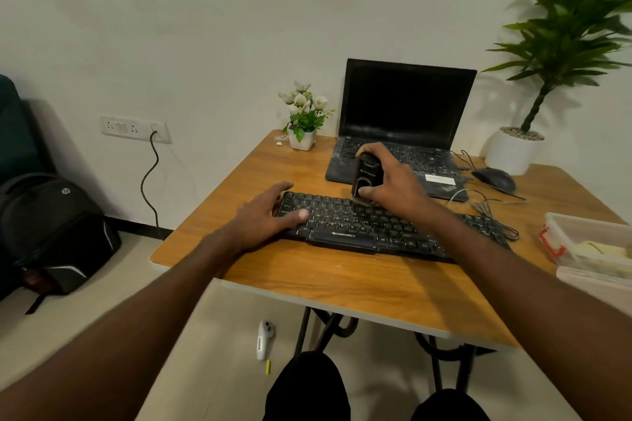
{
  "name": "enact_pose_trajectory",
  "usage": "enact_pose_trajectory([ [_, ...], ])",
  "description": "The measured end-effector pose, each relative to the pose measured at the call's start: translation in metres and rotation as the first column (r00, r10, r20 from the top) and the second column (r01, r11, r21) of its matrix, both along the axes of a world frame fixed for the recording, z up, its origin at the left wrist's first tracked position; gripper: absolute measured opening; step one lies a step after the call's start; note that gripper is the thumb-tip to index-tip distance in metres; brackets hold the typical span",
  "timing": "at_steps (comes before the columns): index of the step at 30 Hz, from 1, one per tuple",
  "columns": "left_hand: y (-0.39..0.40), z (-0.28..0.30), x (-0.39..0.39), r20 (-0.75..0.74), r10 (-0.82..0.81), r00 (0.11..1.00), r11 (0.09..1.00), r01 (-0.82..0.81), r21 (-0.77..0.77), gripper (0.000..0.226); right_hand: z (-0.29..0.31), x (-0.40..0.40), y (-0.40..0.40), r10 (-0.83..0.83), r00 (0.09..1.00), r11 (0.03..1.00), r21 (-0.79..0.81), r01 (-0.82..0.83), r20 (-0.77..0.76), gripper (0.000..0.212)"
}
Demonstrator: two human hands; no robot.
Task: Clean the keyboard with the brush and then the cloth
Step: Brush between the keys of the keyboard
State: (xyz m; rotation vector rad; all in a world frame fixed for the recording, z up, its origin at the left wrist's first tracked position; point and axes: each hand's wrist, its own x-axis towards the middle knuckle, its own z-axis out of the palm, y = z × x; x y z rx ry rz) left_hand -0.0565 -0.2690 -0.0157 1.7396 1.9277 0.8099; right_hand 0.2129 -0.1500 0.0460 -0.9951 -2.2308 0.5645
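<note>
Over keyboard [376, 225]: right hand [393, 181] fingers grip brush [366, 178]; left hand [266, 215] flat, fingers spread.

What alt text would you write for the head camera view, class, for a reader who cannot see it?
A person's right hand grips a black brush upright on the top rows of a black keyboard, while the left hand rests open on its left end. Behind on the wooden table are an open laptop, a mouse and a small flower pot.

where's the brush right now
In the head view the brush is gripped upright in the right hand, its lower end on the keyboard's back rows, just in front of the laptop.
</note>
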Motion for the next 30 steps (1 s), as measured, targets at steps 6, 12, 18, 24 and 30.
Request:
enact_pose_trajectory([
  [6, 0.013, -0.002, 0.085, -0.236, 0.201, 0.951, 0.91, -0.092, 0.405, 0.035, -0.001, -0.007, -0.001, 0.071, 0.997, 0.997, -0.025, -0.071, -0.02, 0.071],
  [12, 0.023, -0.024, 0.107, -0.387, 0.3, 0.872, 0.889, -0.109, 0.444, 0.031, -0.007, -0.003, 0.004, 0.17, 0.979, 0.985, -0.036, -0.167, 0.113, 0.071],
  [18, 0.024, -0.024, 0.109, -0.42, 0.306, 0.855, 0.889, -0.099, 0.447, 0.026, -0.002, 0.0, 0.011, 0.119, 0.983, 0.992, 0.028, -0.124, 0.139, 0.072],
  [24, 0.024, -0.022, 0.109, -0.412, 0.309, 0.857, 0.896, -0.117, 0.428, 0.025, -0.002, 0.017, 0.02, 0.119, 0.952, 0.993, -0.041, -0.112, 0.281, 0.072],
  [30, 0.022, -0.023, 0.11, -0.435, 0.317, 0.843, 0.898, -0.119, 0.423, 0.027, 0.019, 0.007, 0.02, 0.117, 0.916, 0.993, -0.058, -0.102, 0.384, 0.075],
])
